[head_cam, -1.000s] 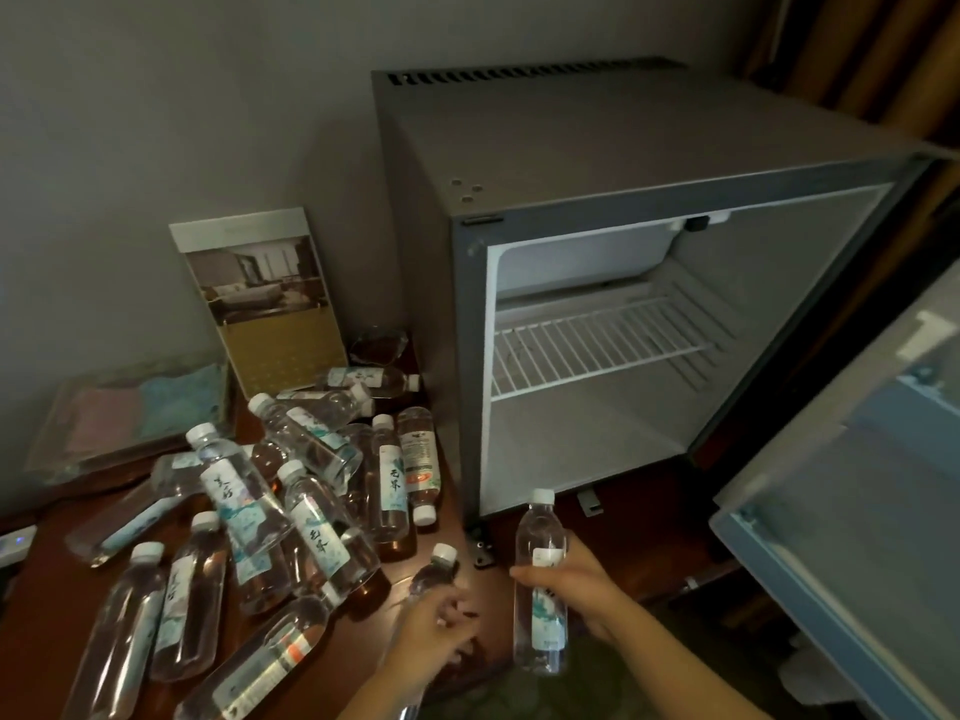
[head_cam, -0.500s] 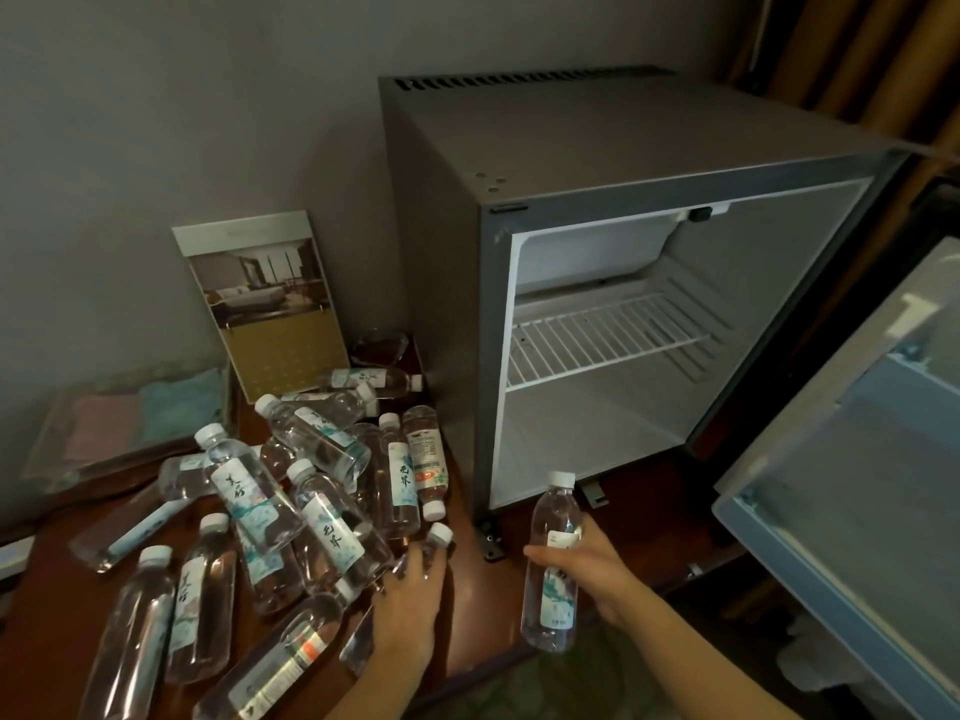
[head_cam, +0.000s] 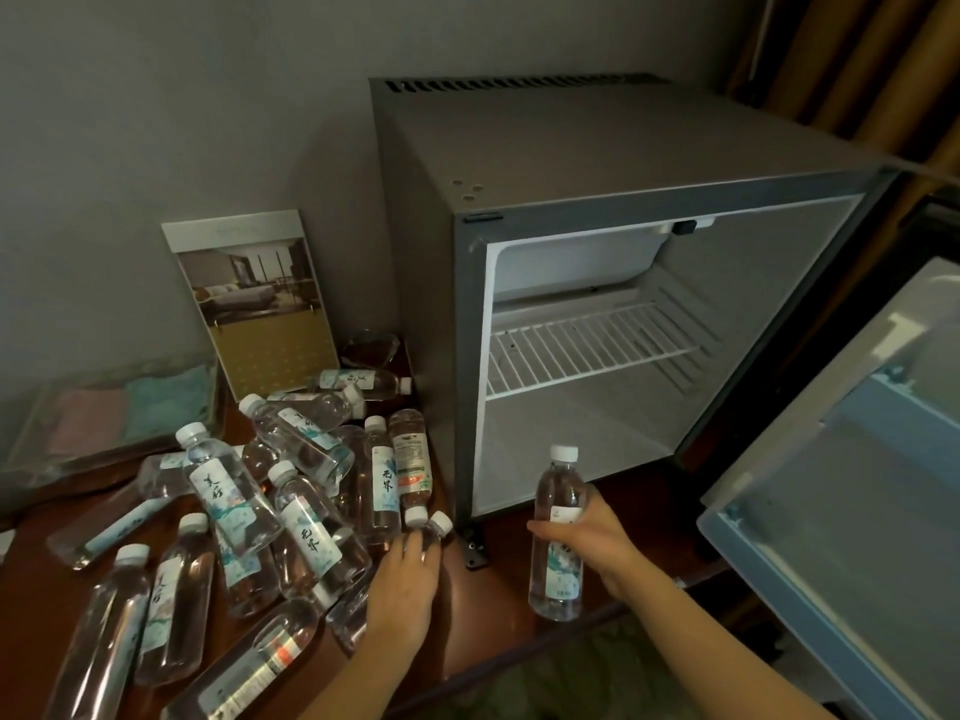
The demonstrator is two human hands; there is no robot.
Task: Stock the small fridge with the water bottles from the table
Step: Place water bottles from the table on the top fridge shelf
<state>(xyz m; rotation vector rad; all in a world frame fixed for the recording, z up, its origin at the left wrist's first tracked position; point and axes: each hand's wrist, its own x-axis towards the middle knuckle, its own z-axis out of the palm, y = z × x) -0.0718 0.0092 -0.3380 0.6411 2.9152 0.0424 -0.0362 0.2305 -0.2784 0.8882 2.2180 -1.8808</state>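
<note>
Two bottles on the go by the open fridge
Right hand (head_cam: 589, 543): fingers clamped round the upright clear plastic white-capped water bottle (head_cam: 557, 491). Left hand (head_cam: 405, 584): fingers draped over a lying clear bottle (head_cam: 434, 532) on the tabletop, can't tell if gripping.

Hotel room: minibar fridge (head_cam: 623, 148), room brochure (head_cam: 260, 304)

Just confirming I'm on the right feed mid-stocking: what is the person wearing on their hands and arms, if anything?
Nothing that shows. The left hand and right hand are bare, with no gloves. The left forearm and right forearm are uncovered to the picture's edge: no sleeve, watch or bracelet in view. I see no rings, though the light is dim.
</note>
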